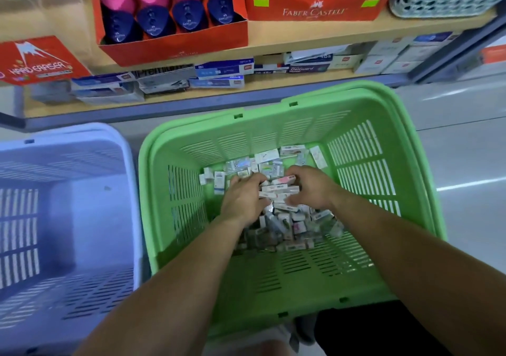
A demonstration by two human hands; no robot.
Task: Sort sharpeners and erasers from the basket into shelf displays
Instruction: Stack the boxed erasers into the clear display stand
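Head view: left hand [241, 201], right hand [313, 187] clutch erasers [279, 189] in green basket [153, 191] on grey floor [465, 164] by shelf [315, 31].

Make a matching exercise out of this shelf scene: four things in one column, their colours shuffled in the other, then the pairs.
Things
1. basket holding the small boxes
2. neighbouring basket
3. sharpeners
4. Faber-Castell carton

Colours
A. red
B. pink and dark blue
C. green
D. pale blue

Pairs: 1-C, 2-D, 3-B, 4-A
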